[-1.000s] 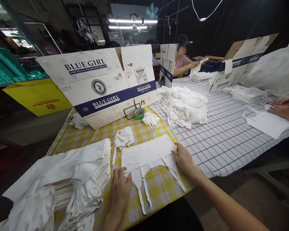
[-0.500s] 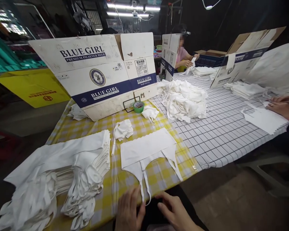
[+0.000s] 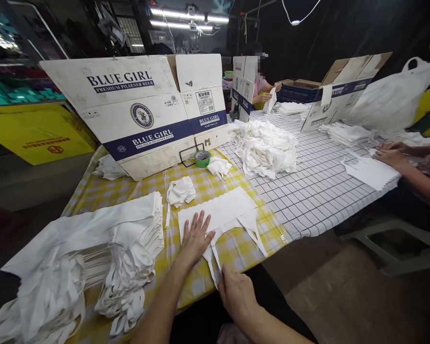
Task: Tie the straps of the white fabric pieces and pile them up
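A white camisole lies flat on the yellow checked cloth, its straps toward me. My left hand rests palm down on the camisole's left part, fingers spread. At the table edge, my right hand is closed on the end of one shoulder strap; the fingertips are partly hidden. To the left rises a thick stack of white camisoles, straps hanging in loops over the near side. Just beyond my left hand sits a crumpled white piece with a strap trailing from it.
Behind stands a Blue Girl beer carton, with green tape and a small white piece before it. A heap of white garments lies on the grid cloth. At right, a co-worker's hands touch another garment; a second person sits at the back.
My left hand has moved forward from the table edge onto the camisole and spread flat. My right hand has moved left and closed on the strap. The view has shifted slightly right.
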Tool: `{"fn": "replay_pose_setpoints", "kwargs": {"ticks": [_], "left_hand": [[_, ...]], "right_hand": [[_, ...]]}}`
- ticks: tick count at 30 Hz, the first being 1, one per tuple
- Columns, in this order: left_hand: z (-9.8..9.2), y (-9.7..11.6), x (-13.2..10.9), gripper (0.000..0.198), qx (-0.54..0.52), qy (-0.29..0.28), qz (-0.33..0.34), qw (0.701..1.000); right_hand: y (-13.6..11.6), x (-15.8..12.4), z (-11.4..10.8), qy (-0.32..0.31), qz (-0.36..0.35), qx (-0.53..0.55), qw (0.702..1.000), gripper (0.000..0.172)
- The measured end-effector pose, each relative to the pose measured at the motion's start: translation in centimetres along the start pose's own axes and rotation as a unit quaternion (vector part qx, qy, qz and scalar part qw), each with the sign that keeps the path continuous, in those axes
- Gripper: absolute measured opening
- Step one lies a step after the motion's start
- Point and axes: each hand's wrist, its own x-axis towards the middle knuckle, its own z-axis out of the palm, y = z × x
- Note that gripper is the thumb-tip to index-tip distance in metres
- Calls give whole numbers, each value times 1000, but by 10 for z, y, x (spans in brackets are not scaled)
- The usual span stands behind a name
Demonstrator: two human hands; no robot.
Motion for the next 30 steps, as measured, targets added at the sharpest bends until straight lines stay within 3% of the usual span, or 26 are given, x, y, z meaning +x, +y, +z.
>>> {"fn": "replay_pose_setpoints", "kwargs": {"ticks": [3, 6, 9, 13, 16, 18, 20, 23, 27, 30], "left_hand": [[-1, 0, -2, 53, 0, 10, 1, 1000], [-2, 0, -2, 52, 2, 6, -6, 1000], [-2, 0, -3, 53, 4, -3, -7, 1000], [-1, 0, -3, 54, 4, -1, -2, 1000], [-1, 0, -3, 53, 2, 4, -1, 1000], [-1, -2, -3, 52, -2, 4, 0, 1000], [-2, -3, -2, 53, -9, -5, -1, 1000], [-4, 4, 4, 56, -20, -21, -23, 999], [-7, 41, 28, 57, -24, 3, 7, 1000], [-3, 80, 48, 57, -34, 14, 64, 997]], "right_hand": [[3, -12, 2, 71, -24, 96, 993, 17], [3, -17, 3, 94, -11, 251, 963, 12], [1, -16, 7, 81, 27, 391, 916, 7], [0, -20, 20, 49, 67, 516, 852, 38], [2, -33, 33, 17, 63, 563, 824, 44], [7, -43, 37, -5, 32, 557, 830, 43], [18, -50, 34, 4, -3, 521, 854, 46], [48, -51, 14, 100, -10, 418, 903, 53], [98, -27, -20, 246, 67, 223, 941, 46], [118, -6, -33, 234, 76, 151, 957, 21]]}}
